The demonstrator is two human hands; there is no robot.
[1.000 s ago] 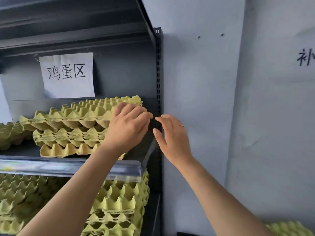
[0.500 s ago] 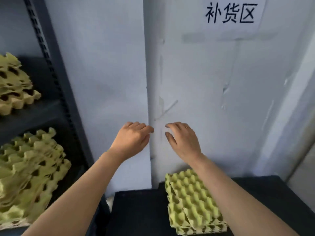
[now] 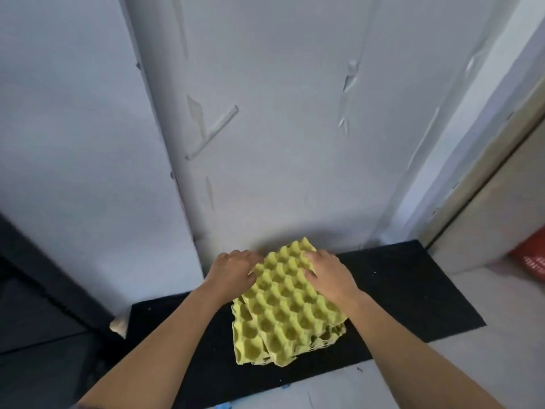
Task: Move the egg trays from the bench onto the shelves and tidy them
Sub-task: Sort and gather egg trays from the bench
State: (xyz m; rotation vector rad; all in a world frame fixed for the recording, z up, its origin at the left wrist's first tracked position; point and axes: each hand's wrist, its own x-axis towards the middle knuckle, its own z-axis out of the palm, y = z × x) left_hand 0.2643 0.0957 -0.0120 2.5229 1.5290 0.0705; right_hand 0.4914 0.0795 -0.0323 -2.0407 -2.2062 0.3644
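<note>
A small stack of yellow-green pulp egg trays (image 3: 249, 345) lies on the black bench (image 3: 413, 293), close to the wall. The top egg tray (image 3: 284, 293) sits skewed on the ones under it. My left hand (image 3: 233, 273) curls over the far left edge of this top tray. Over its far right edge lies my right hand (image 3: 330, 276), fingers bent around the rim. The shelves with the other trays are out of view.
The dark upright of the shelf unit (image 3: 44, 276) runs down the left side. A white papered wall (image 3: 265, 143) stands right behind the bench. A red object (image 3: 530, 258) lies on the floor at the far right, by a beige panel.
My view has swung from the shelf to the right and down onto the bench. Both hands have dropped from mid-air onto the top tray of the stack.
</note>
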